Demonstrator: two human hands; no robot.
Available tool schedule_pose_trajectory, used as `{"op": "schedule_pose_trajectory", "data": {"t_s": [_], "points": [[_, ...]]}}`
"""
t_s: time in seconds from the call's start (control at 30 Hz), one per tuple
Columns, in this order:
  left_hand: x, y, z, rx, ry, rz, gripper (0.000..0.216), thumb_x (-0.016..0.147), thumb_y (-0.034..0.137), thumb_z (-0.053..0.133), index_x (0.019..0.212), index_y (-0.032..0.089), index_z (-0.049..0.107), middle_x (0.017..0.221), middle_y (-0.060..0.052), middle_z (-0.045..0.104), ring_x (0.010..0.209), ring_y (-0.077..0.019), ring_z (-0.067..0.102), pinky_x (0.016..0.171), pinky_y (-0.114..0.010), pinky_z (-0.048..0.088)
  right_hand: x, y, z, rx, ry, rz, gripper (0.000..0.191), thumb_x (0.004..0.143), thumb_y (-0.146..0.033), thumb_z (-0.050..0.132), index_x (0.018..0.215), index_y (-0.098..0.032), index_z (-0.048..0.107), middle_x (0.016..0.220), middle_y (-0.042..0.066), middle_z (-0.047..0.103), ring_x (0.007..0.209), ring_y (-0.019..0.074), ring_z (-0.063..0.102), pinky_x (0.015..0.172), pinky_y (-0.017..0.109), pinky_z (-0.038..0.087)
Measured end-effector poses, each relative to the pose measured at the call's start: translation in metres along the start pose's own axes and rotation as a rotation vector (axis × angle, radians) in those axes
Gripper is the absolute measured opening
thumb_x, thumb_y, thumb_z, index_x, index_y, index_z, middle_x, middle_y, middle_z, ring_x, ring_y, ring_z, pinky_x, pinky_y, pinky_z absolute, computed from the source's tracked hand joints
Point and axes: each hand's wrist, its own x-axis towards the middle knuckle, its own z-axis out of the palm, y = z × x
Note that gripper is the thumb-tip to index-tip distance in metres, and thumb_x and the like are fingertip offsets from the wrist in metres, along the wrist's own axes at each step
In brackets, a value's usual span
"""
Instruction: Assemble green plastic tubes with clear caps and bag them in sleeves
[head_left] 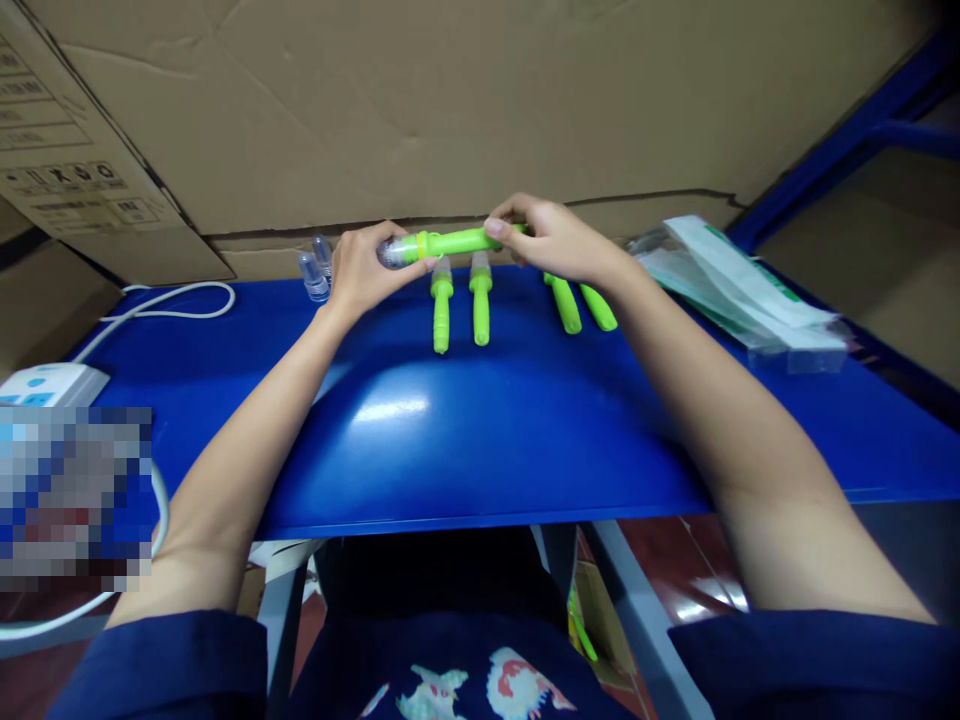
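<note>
Both my hands hold one bright green pen-like tube (457, 242) level above the far part of the blue table (480, 430). My left hand (364, 268) is closed around its clear capped end. My right hand (551, 238) pinches the other end. Below it, several more green tubes lie on the table: two side by side (459, 305) under the held one, and two (581, 305) partly hidden beneath my right hand. Two clear caps (315, 268) stand just left of my left hand.
Large cardboard boxes (420, 110) wall off the back of the table. A stack of clear plastic bags (739, 290) lies at the right. A white power strip (49, 385) and its cable (176, 300) sit at the left. A blue frame (847, 130) rises at the right.
</note>
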Motion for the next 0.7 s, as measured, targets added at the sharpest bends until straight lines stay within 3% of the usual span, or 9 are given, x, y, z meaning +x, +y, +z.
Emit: {"op": "schedule_pose_trajectory", "data": {"t_s": [0.13, 0.23, 0.53, 0.7], "points": [[0.002, -0.009, -0.002, -0.012, 0.043, -0.034, 0.042, 0.073, 0.058, 0.087, 0.092, 0.023, 0.074, 0.091, -0.008, 0.076, 0.113, -0.0324, 0.068, 0.099, -0.038, 0.050, -0.002, -0.002, -0.005, 0.007, 0.011, -0.020, 0.064, 0.094, -0.071, 0.066, 0.130, -0.019, 0.065, 0.108, 0.012, 0.076, 0.098, 0.0324, 0.074, 0.087, 0.047, 0.059], [0.003, -0.014, -0.003, 0.004, 0.044, -0.044, 0.042, 0.078, 0.063, 0.082, 0.088, 0.022, 0.074, 0.085, -0.007, 0.075, 0.106, -0.0304, 0.070, 0.098, -0.038, 0.051, -0.002, -0.002, -0.005, 0.011, -0.008, -0.023, 0.059, 0.094, -0.066, 0.067, 0.131, -0.019, 0.064, 0.104, 0.013, 0.077, 0.097, 0.0338, 0.075, 0.086, 0.049, 0.060], [0.003, -0.017, -0.001, 0.042, 0.043, -0.013, 0.050, 0.088, 0.070, 0.070, 0.074, 0.021, 0.068, 0.066, -0.005, 0.064, 0.093, -0.0251, 0.066, 0.088, -0.035, 0.049, -0.003, -0.005, -0.007, -0.044, -0.012, -0.019, 0.048, 0.099, -0.063, 0.059, 0.115, -0.020, 0.071, 0.095, 0.013, 0.078, 0.096, 0.0346, 0.074, 0.090, 0.049, 0.058], [0.004, -0.014, -0.002, 0.160, 0.050, 0.007, 0.053, 0.094, 0.067, 0.062, 0.071, 0.021, 0.066, 0.058, -0.003, 0.057, 0.082, -0.0219, 0.063, 0.076, -0.032, 0.043, -0.004, -0.009, -0.009, -0.025, -0.047, 0.001, 0.050, 0.104, -0.065, 0.049, 0.090, -0.020, 0.067, 0.077, 0.009, 0.073, 0.085, 0.0274, 0.071, 0.088, 0.041, 0.055]]}}
